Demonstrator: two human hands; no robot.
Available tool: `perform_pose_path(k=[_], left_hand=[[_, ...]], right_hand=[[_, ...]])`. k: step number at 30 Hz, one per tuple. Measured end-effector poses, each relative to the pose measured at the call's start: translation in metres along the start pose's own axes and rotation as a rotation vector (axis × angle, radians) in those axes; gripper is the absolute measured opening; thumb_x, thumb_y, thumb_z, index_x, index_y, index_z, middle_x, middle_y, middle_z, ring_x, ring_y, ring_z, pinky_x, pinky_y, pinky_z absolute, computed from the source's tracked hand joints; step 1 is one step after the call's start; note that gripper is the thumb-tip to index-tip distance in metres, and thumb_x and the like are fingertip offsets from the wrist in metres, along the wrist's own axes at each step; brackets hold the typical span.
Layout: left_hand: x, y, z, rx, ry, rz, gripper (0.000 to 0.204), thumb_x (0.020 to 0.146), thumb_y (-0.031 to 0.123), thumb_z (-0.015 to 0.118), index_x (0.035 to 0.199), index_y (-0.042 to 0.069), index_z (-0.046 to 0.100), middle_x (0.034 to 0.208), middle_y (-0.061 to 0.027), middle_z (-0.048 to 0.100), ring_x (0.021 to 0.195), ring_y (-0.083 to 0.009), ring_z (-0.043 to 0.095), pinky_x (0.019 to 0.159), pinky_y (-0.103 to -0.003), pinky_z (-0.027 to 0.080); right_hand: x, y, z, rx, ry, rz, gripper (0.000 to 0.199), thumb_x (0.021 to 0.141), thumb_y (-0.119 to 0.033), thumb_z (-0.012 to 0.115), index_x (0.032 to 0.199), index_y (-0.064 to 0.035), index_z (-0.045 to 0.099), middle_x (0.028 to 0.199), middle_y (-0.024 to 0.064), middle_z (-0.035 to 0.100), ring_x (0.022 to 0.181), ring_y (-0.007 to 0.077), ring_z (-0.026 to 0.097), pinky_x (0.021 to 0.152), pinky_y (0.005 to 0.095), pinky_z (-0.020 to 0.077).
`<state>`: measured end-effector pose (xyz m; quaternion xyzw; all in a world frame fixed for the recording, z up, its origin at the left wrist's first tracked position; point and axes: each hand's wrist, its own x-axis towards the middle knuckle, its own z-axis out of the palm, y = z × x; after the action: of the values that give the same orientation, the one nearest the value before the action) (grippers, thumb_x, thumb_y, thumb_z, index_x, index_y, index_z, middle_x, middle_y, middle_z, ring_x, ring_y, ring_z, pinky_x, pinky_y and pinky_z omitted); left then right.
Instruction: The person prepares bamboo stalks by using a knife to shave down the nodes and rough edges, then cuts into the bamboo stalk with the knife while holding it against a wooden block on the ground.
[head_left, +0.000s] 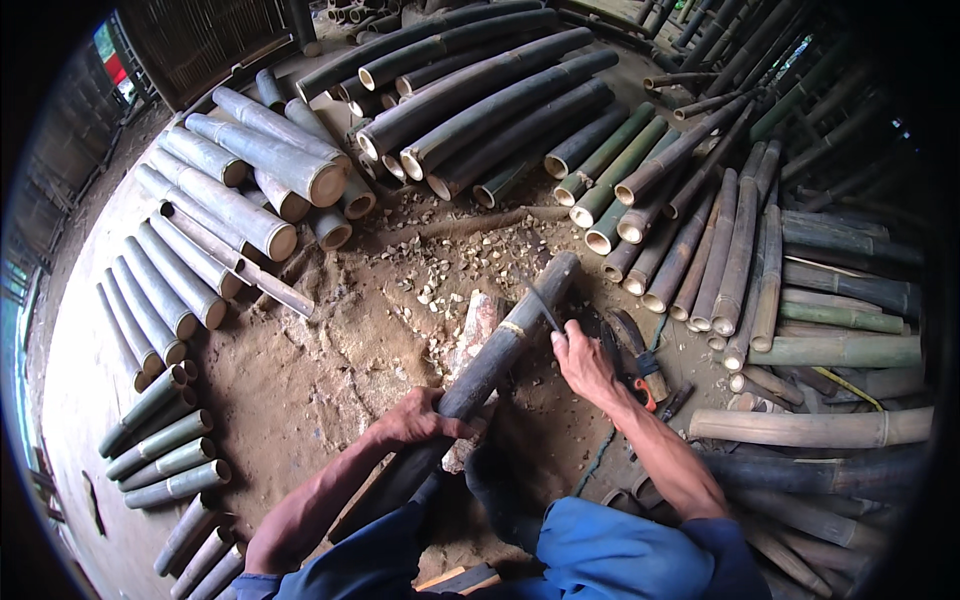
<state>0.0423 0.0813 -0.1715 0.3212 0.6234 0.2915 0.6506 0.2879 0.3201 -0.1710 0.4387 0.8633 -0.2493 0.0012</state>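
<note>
A dark bamboo pole (492, 362) lies slanted in front of me, its far end up and to the right. My left hand (418, 418) is closed around its lower part. My right hand (583, 360) is closed on a knife, its handle hidden in the fist. The narrow, dark knife blade (541, 303) points up and left over the pole's far part; whether it touches I cannot tell. A pale scraped ring marks the pole just below the blade. Under the pole stands a chipped wooden block (478, 318).
Cut bamboo lengths (480, 100) are stacked in an arc around me, left, far and right. Pale wood chips (430, 262) litter the dirt floor (290, 385). Right of my hand lie a wooden sheath (630, 340) with cord and an orange-handled tool (645, 394).
</note>
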Motion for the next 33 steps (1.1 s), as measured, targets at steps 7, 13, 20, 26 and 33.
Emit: perform_pose_path(k=[7,13,20,26,33], left_hand=[[-0.007,0.009,-0.001,0.051,0.110,0.039,0.080,0.069,0.048,0.093,0.122,-0.009,0.071,0.102,-0.0184,0.077,0.093,-0.0271,0.073,0.084,-0.039,0.058],[-0.007,-0.003,-0.008,0.005,0.072,0.022,0.080,0.070,0.051,0.088,0.120,-0.009,0.072,0.100,-0.0191,0.076,0.089,-0.0276,0.074,0.082,-0.041,0.058],[-0.010,-0.008,-0.007,-0.125,0.020,-0.046,0.074,0.076,0.049,0.083,0.122,-0.008,0.073,0.102,-0.0178,0.077,0.089,-0.0269,0.074,0.081,-0.039,0.059],[-0.009,-0.017,-0.005,-0.232,-0.010,-0.079,0.075,0.079,0.049,0.081,0.131,-0.005,0.072,0.102,-0.0162,0.077,0.091,-0.0246,0.074,0.082,-0.037,0.059],[-0.006,-0.022,0.002,-0.206,-0.056,-0.054,0.068,0.083,0.046,0.083,0.130,-0.003,0.072,0.104,-0.0145,0.077,0.093,-0.0235,0.073,0.086,-0.037,0.058]], right_hand=[[-0.022,0.002,0.013,0.035,0.095,-0.220,0.028,0.109,-0.031,0.060,0.107,-0.0040,0.053,0.086,0.0292,0.069,0.082,0.0530,0.069,0.064,0.0614,0.0519],[-0.036,-0.014,0.019,0.000,-0.007,-0.395,0.030,0.110,-0.037,0.058,0.109,-0.0073,0.051,0.082,0.0285,0.069,0.074,0.0510,0.071,0.062,0.0617,0.0549],[-0.034,-0.022,0.002,0.093,-0.090,-0.325,0.028,0.110,-0.032,0.058,0.105,-0.0051,0.051,0.077,0.0264,0.068,0.076,0.0524,0.070,0.060,0.0590,0.0534],[-0.036,-0.034,0.007,0.178,-0.169,-0.039,0.025,0.108,-0.028,0.062,0.109,-0.0063,0.051,0.087,0.0293,0.068,0.083,0.0535,0.071,0.064,0.0632,0.0554],[-0.012,0.010,0.009,0.040,0.050,0.013,0.032,0.110,-0.039,0.058,0.104,-0.0076,0.052,0.067,0.0218,0.066,0.074,0.0512,0.071,0.061,0.0620,0.0558]])
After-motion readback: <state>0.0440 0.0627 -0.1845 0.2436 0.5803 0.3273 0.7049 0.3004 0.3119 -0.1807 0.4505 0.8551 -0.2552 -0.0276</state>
